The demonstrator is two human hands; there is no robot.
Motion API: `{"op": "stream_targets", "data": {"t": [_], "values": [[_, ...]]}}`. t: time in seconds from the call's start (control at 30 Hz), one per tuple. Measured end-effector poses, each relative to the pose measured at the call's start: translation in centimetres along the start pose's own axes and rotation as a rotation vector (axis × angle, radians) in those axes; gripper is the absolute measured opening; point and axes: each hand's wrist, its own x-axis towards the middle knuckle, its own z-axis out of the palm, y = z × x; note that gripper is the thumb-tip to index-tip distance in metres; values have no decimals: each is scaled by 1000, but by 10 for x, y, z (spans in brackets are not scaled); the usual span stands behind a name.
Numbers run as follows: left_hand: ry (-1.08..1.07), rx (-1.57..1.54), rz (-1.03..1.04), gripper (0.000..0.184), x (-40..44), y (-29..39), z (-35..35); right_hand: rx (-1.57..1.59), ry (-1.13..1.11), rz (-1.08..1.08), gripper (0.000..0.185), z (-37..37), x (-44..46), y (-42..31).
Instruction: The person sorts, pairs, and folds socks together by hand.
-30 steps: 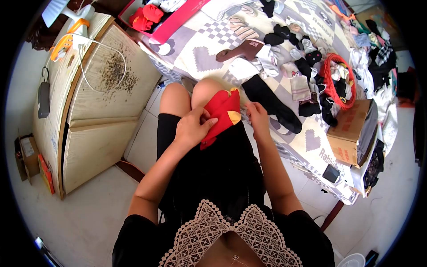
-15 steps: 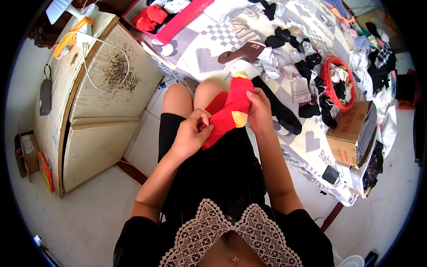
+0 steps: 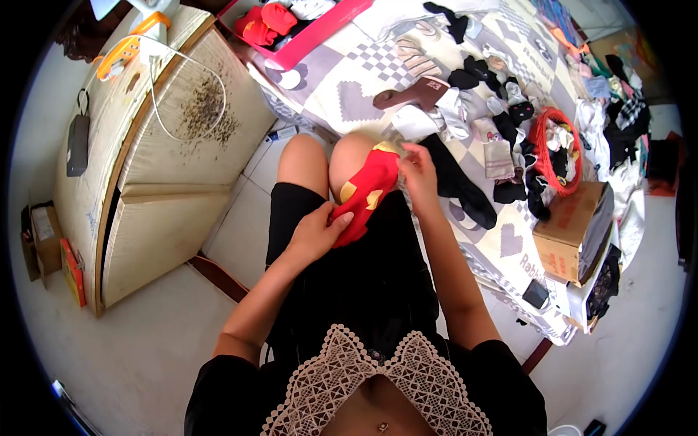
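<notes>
A pair of red socks [image 3: 361, 190] with yellow toes and heels lies one on the other above my lap. My left hand [image 3: 320, 231] is closed on their lower end, thumb on top. By the yellow toe end is my right hand [image 3: 420, 178], its fingers bent and apart at the socks' edge; whether they touch the fabric is hard to see. On the bed beyond are a long black sock [image 3: 458, 182], a brown sock [image 3: 414, 94] marked 23 and a white sock [image 3: 417, 122].
A red box [image 3: 305, 45] holding rolled socks sits at the bed's far left. Rightward are a red basket [image 3: 542, 149] of socks, a cardboard box [image 3: 571, 225] and a phone [image 3: 536, 293]. A stained cabinet [image 3: 156, 240] stands to my left.
The two red socks have come together, and both yellow heels now show side by side. My right hand has loosened from the toe end. The view has shifted slightly.
</notes>
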Motion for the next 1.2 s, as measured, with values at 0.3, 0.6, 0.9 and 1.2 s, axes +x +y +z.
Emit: {"op": "stream_targets", "data": {"t": [0.3, 0.6, 0.9, 1.2], "values": [[373, 209, 449, 45, -8, 19, 26, -655, -449, -771, 18, -8, -28, -54], [420, -359, 363, 15, 2, 16, 18, -435, -389, -661, 11, -18, -22, -88], [211, -503, -91, 21, 5, -14, 50, -628, -509, -493, 22, 3, 36, -45], [338, -63, 31, 40, 6, -16, 55, -571, -267, -581, 24, 5, 53, -9]]}}
